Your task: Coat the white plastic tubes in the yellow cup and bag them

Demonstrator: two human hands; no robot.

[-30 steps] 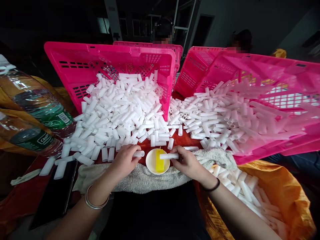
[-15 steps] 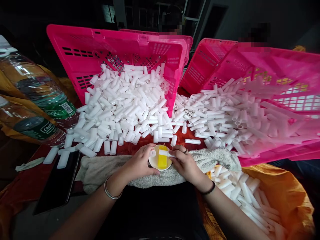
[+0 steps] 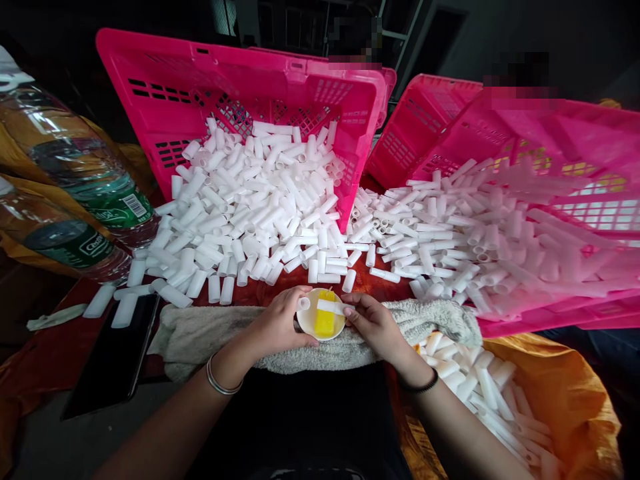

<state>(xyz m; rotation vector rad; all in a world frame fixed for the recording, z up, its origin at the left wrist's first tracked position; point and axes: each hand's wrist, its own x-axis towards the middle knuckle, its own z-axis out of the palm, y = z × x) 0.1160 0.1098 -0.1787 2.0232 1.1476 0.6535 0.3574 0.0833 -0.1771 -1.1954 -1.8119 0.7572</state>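
Note:
My left hand [image 3: 277,325] is closed on a short white plastic tube [image 3: 303,304], its open end turned toward the right. My right hand [image 3: 373,323] pinches a slimmer white tube [image 3: 330,307] and holds it level over a small white dish [image 3: 303,322] that carries a yellow sponge [image 3: 325,321]. The two tubes nearly meet above the dish. The dish rests on a grey towel [image 3: 430,315] at the table's near edge. Behind it lie two big heaps of white tubes [image 3: 250,200].
Tilted pink crates [image 3: 165,87] hold the heaps, left and right [image 3: 575,133]. Two water bottles [image 3: 85,173] lie at the left. A black phone [image 3: 117,357] sits near the left edge. An orange bag [image 3: 565,387] at the right holds several tubes. Two people sit behind the crates.
Both hands have come together over the dish, the left moving right and the right moving left. The two tubes now almost touch. The view has tilted a little upward.

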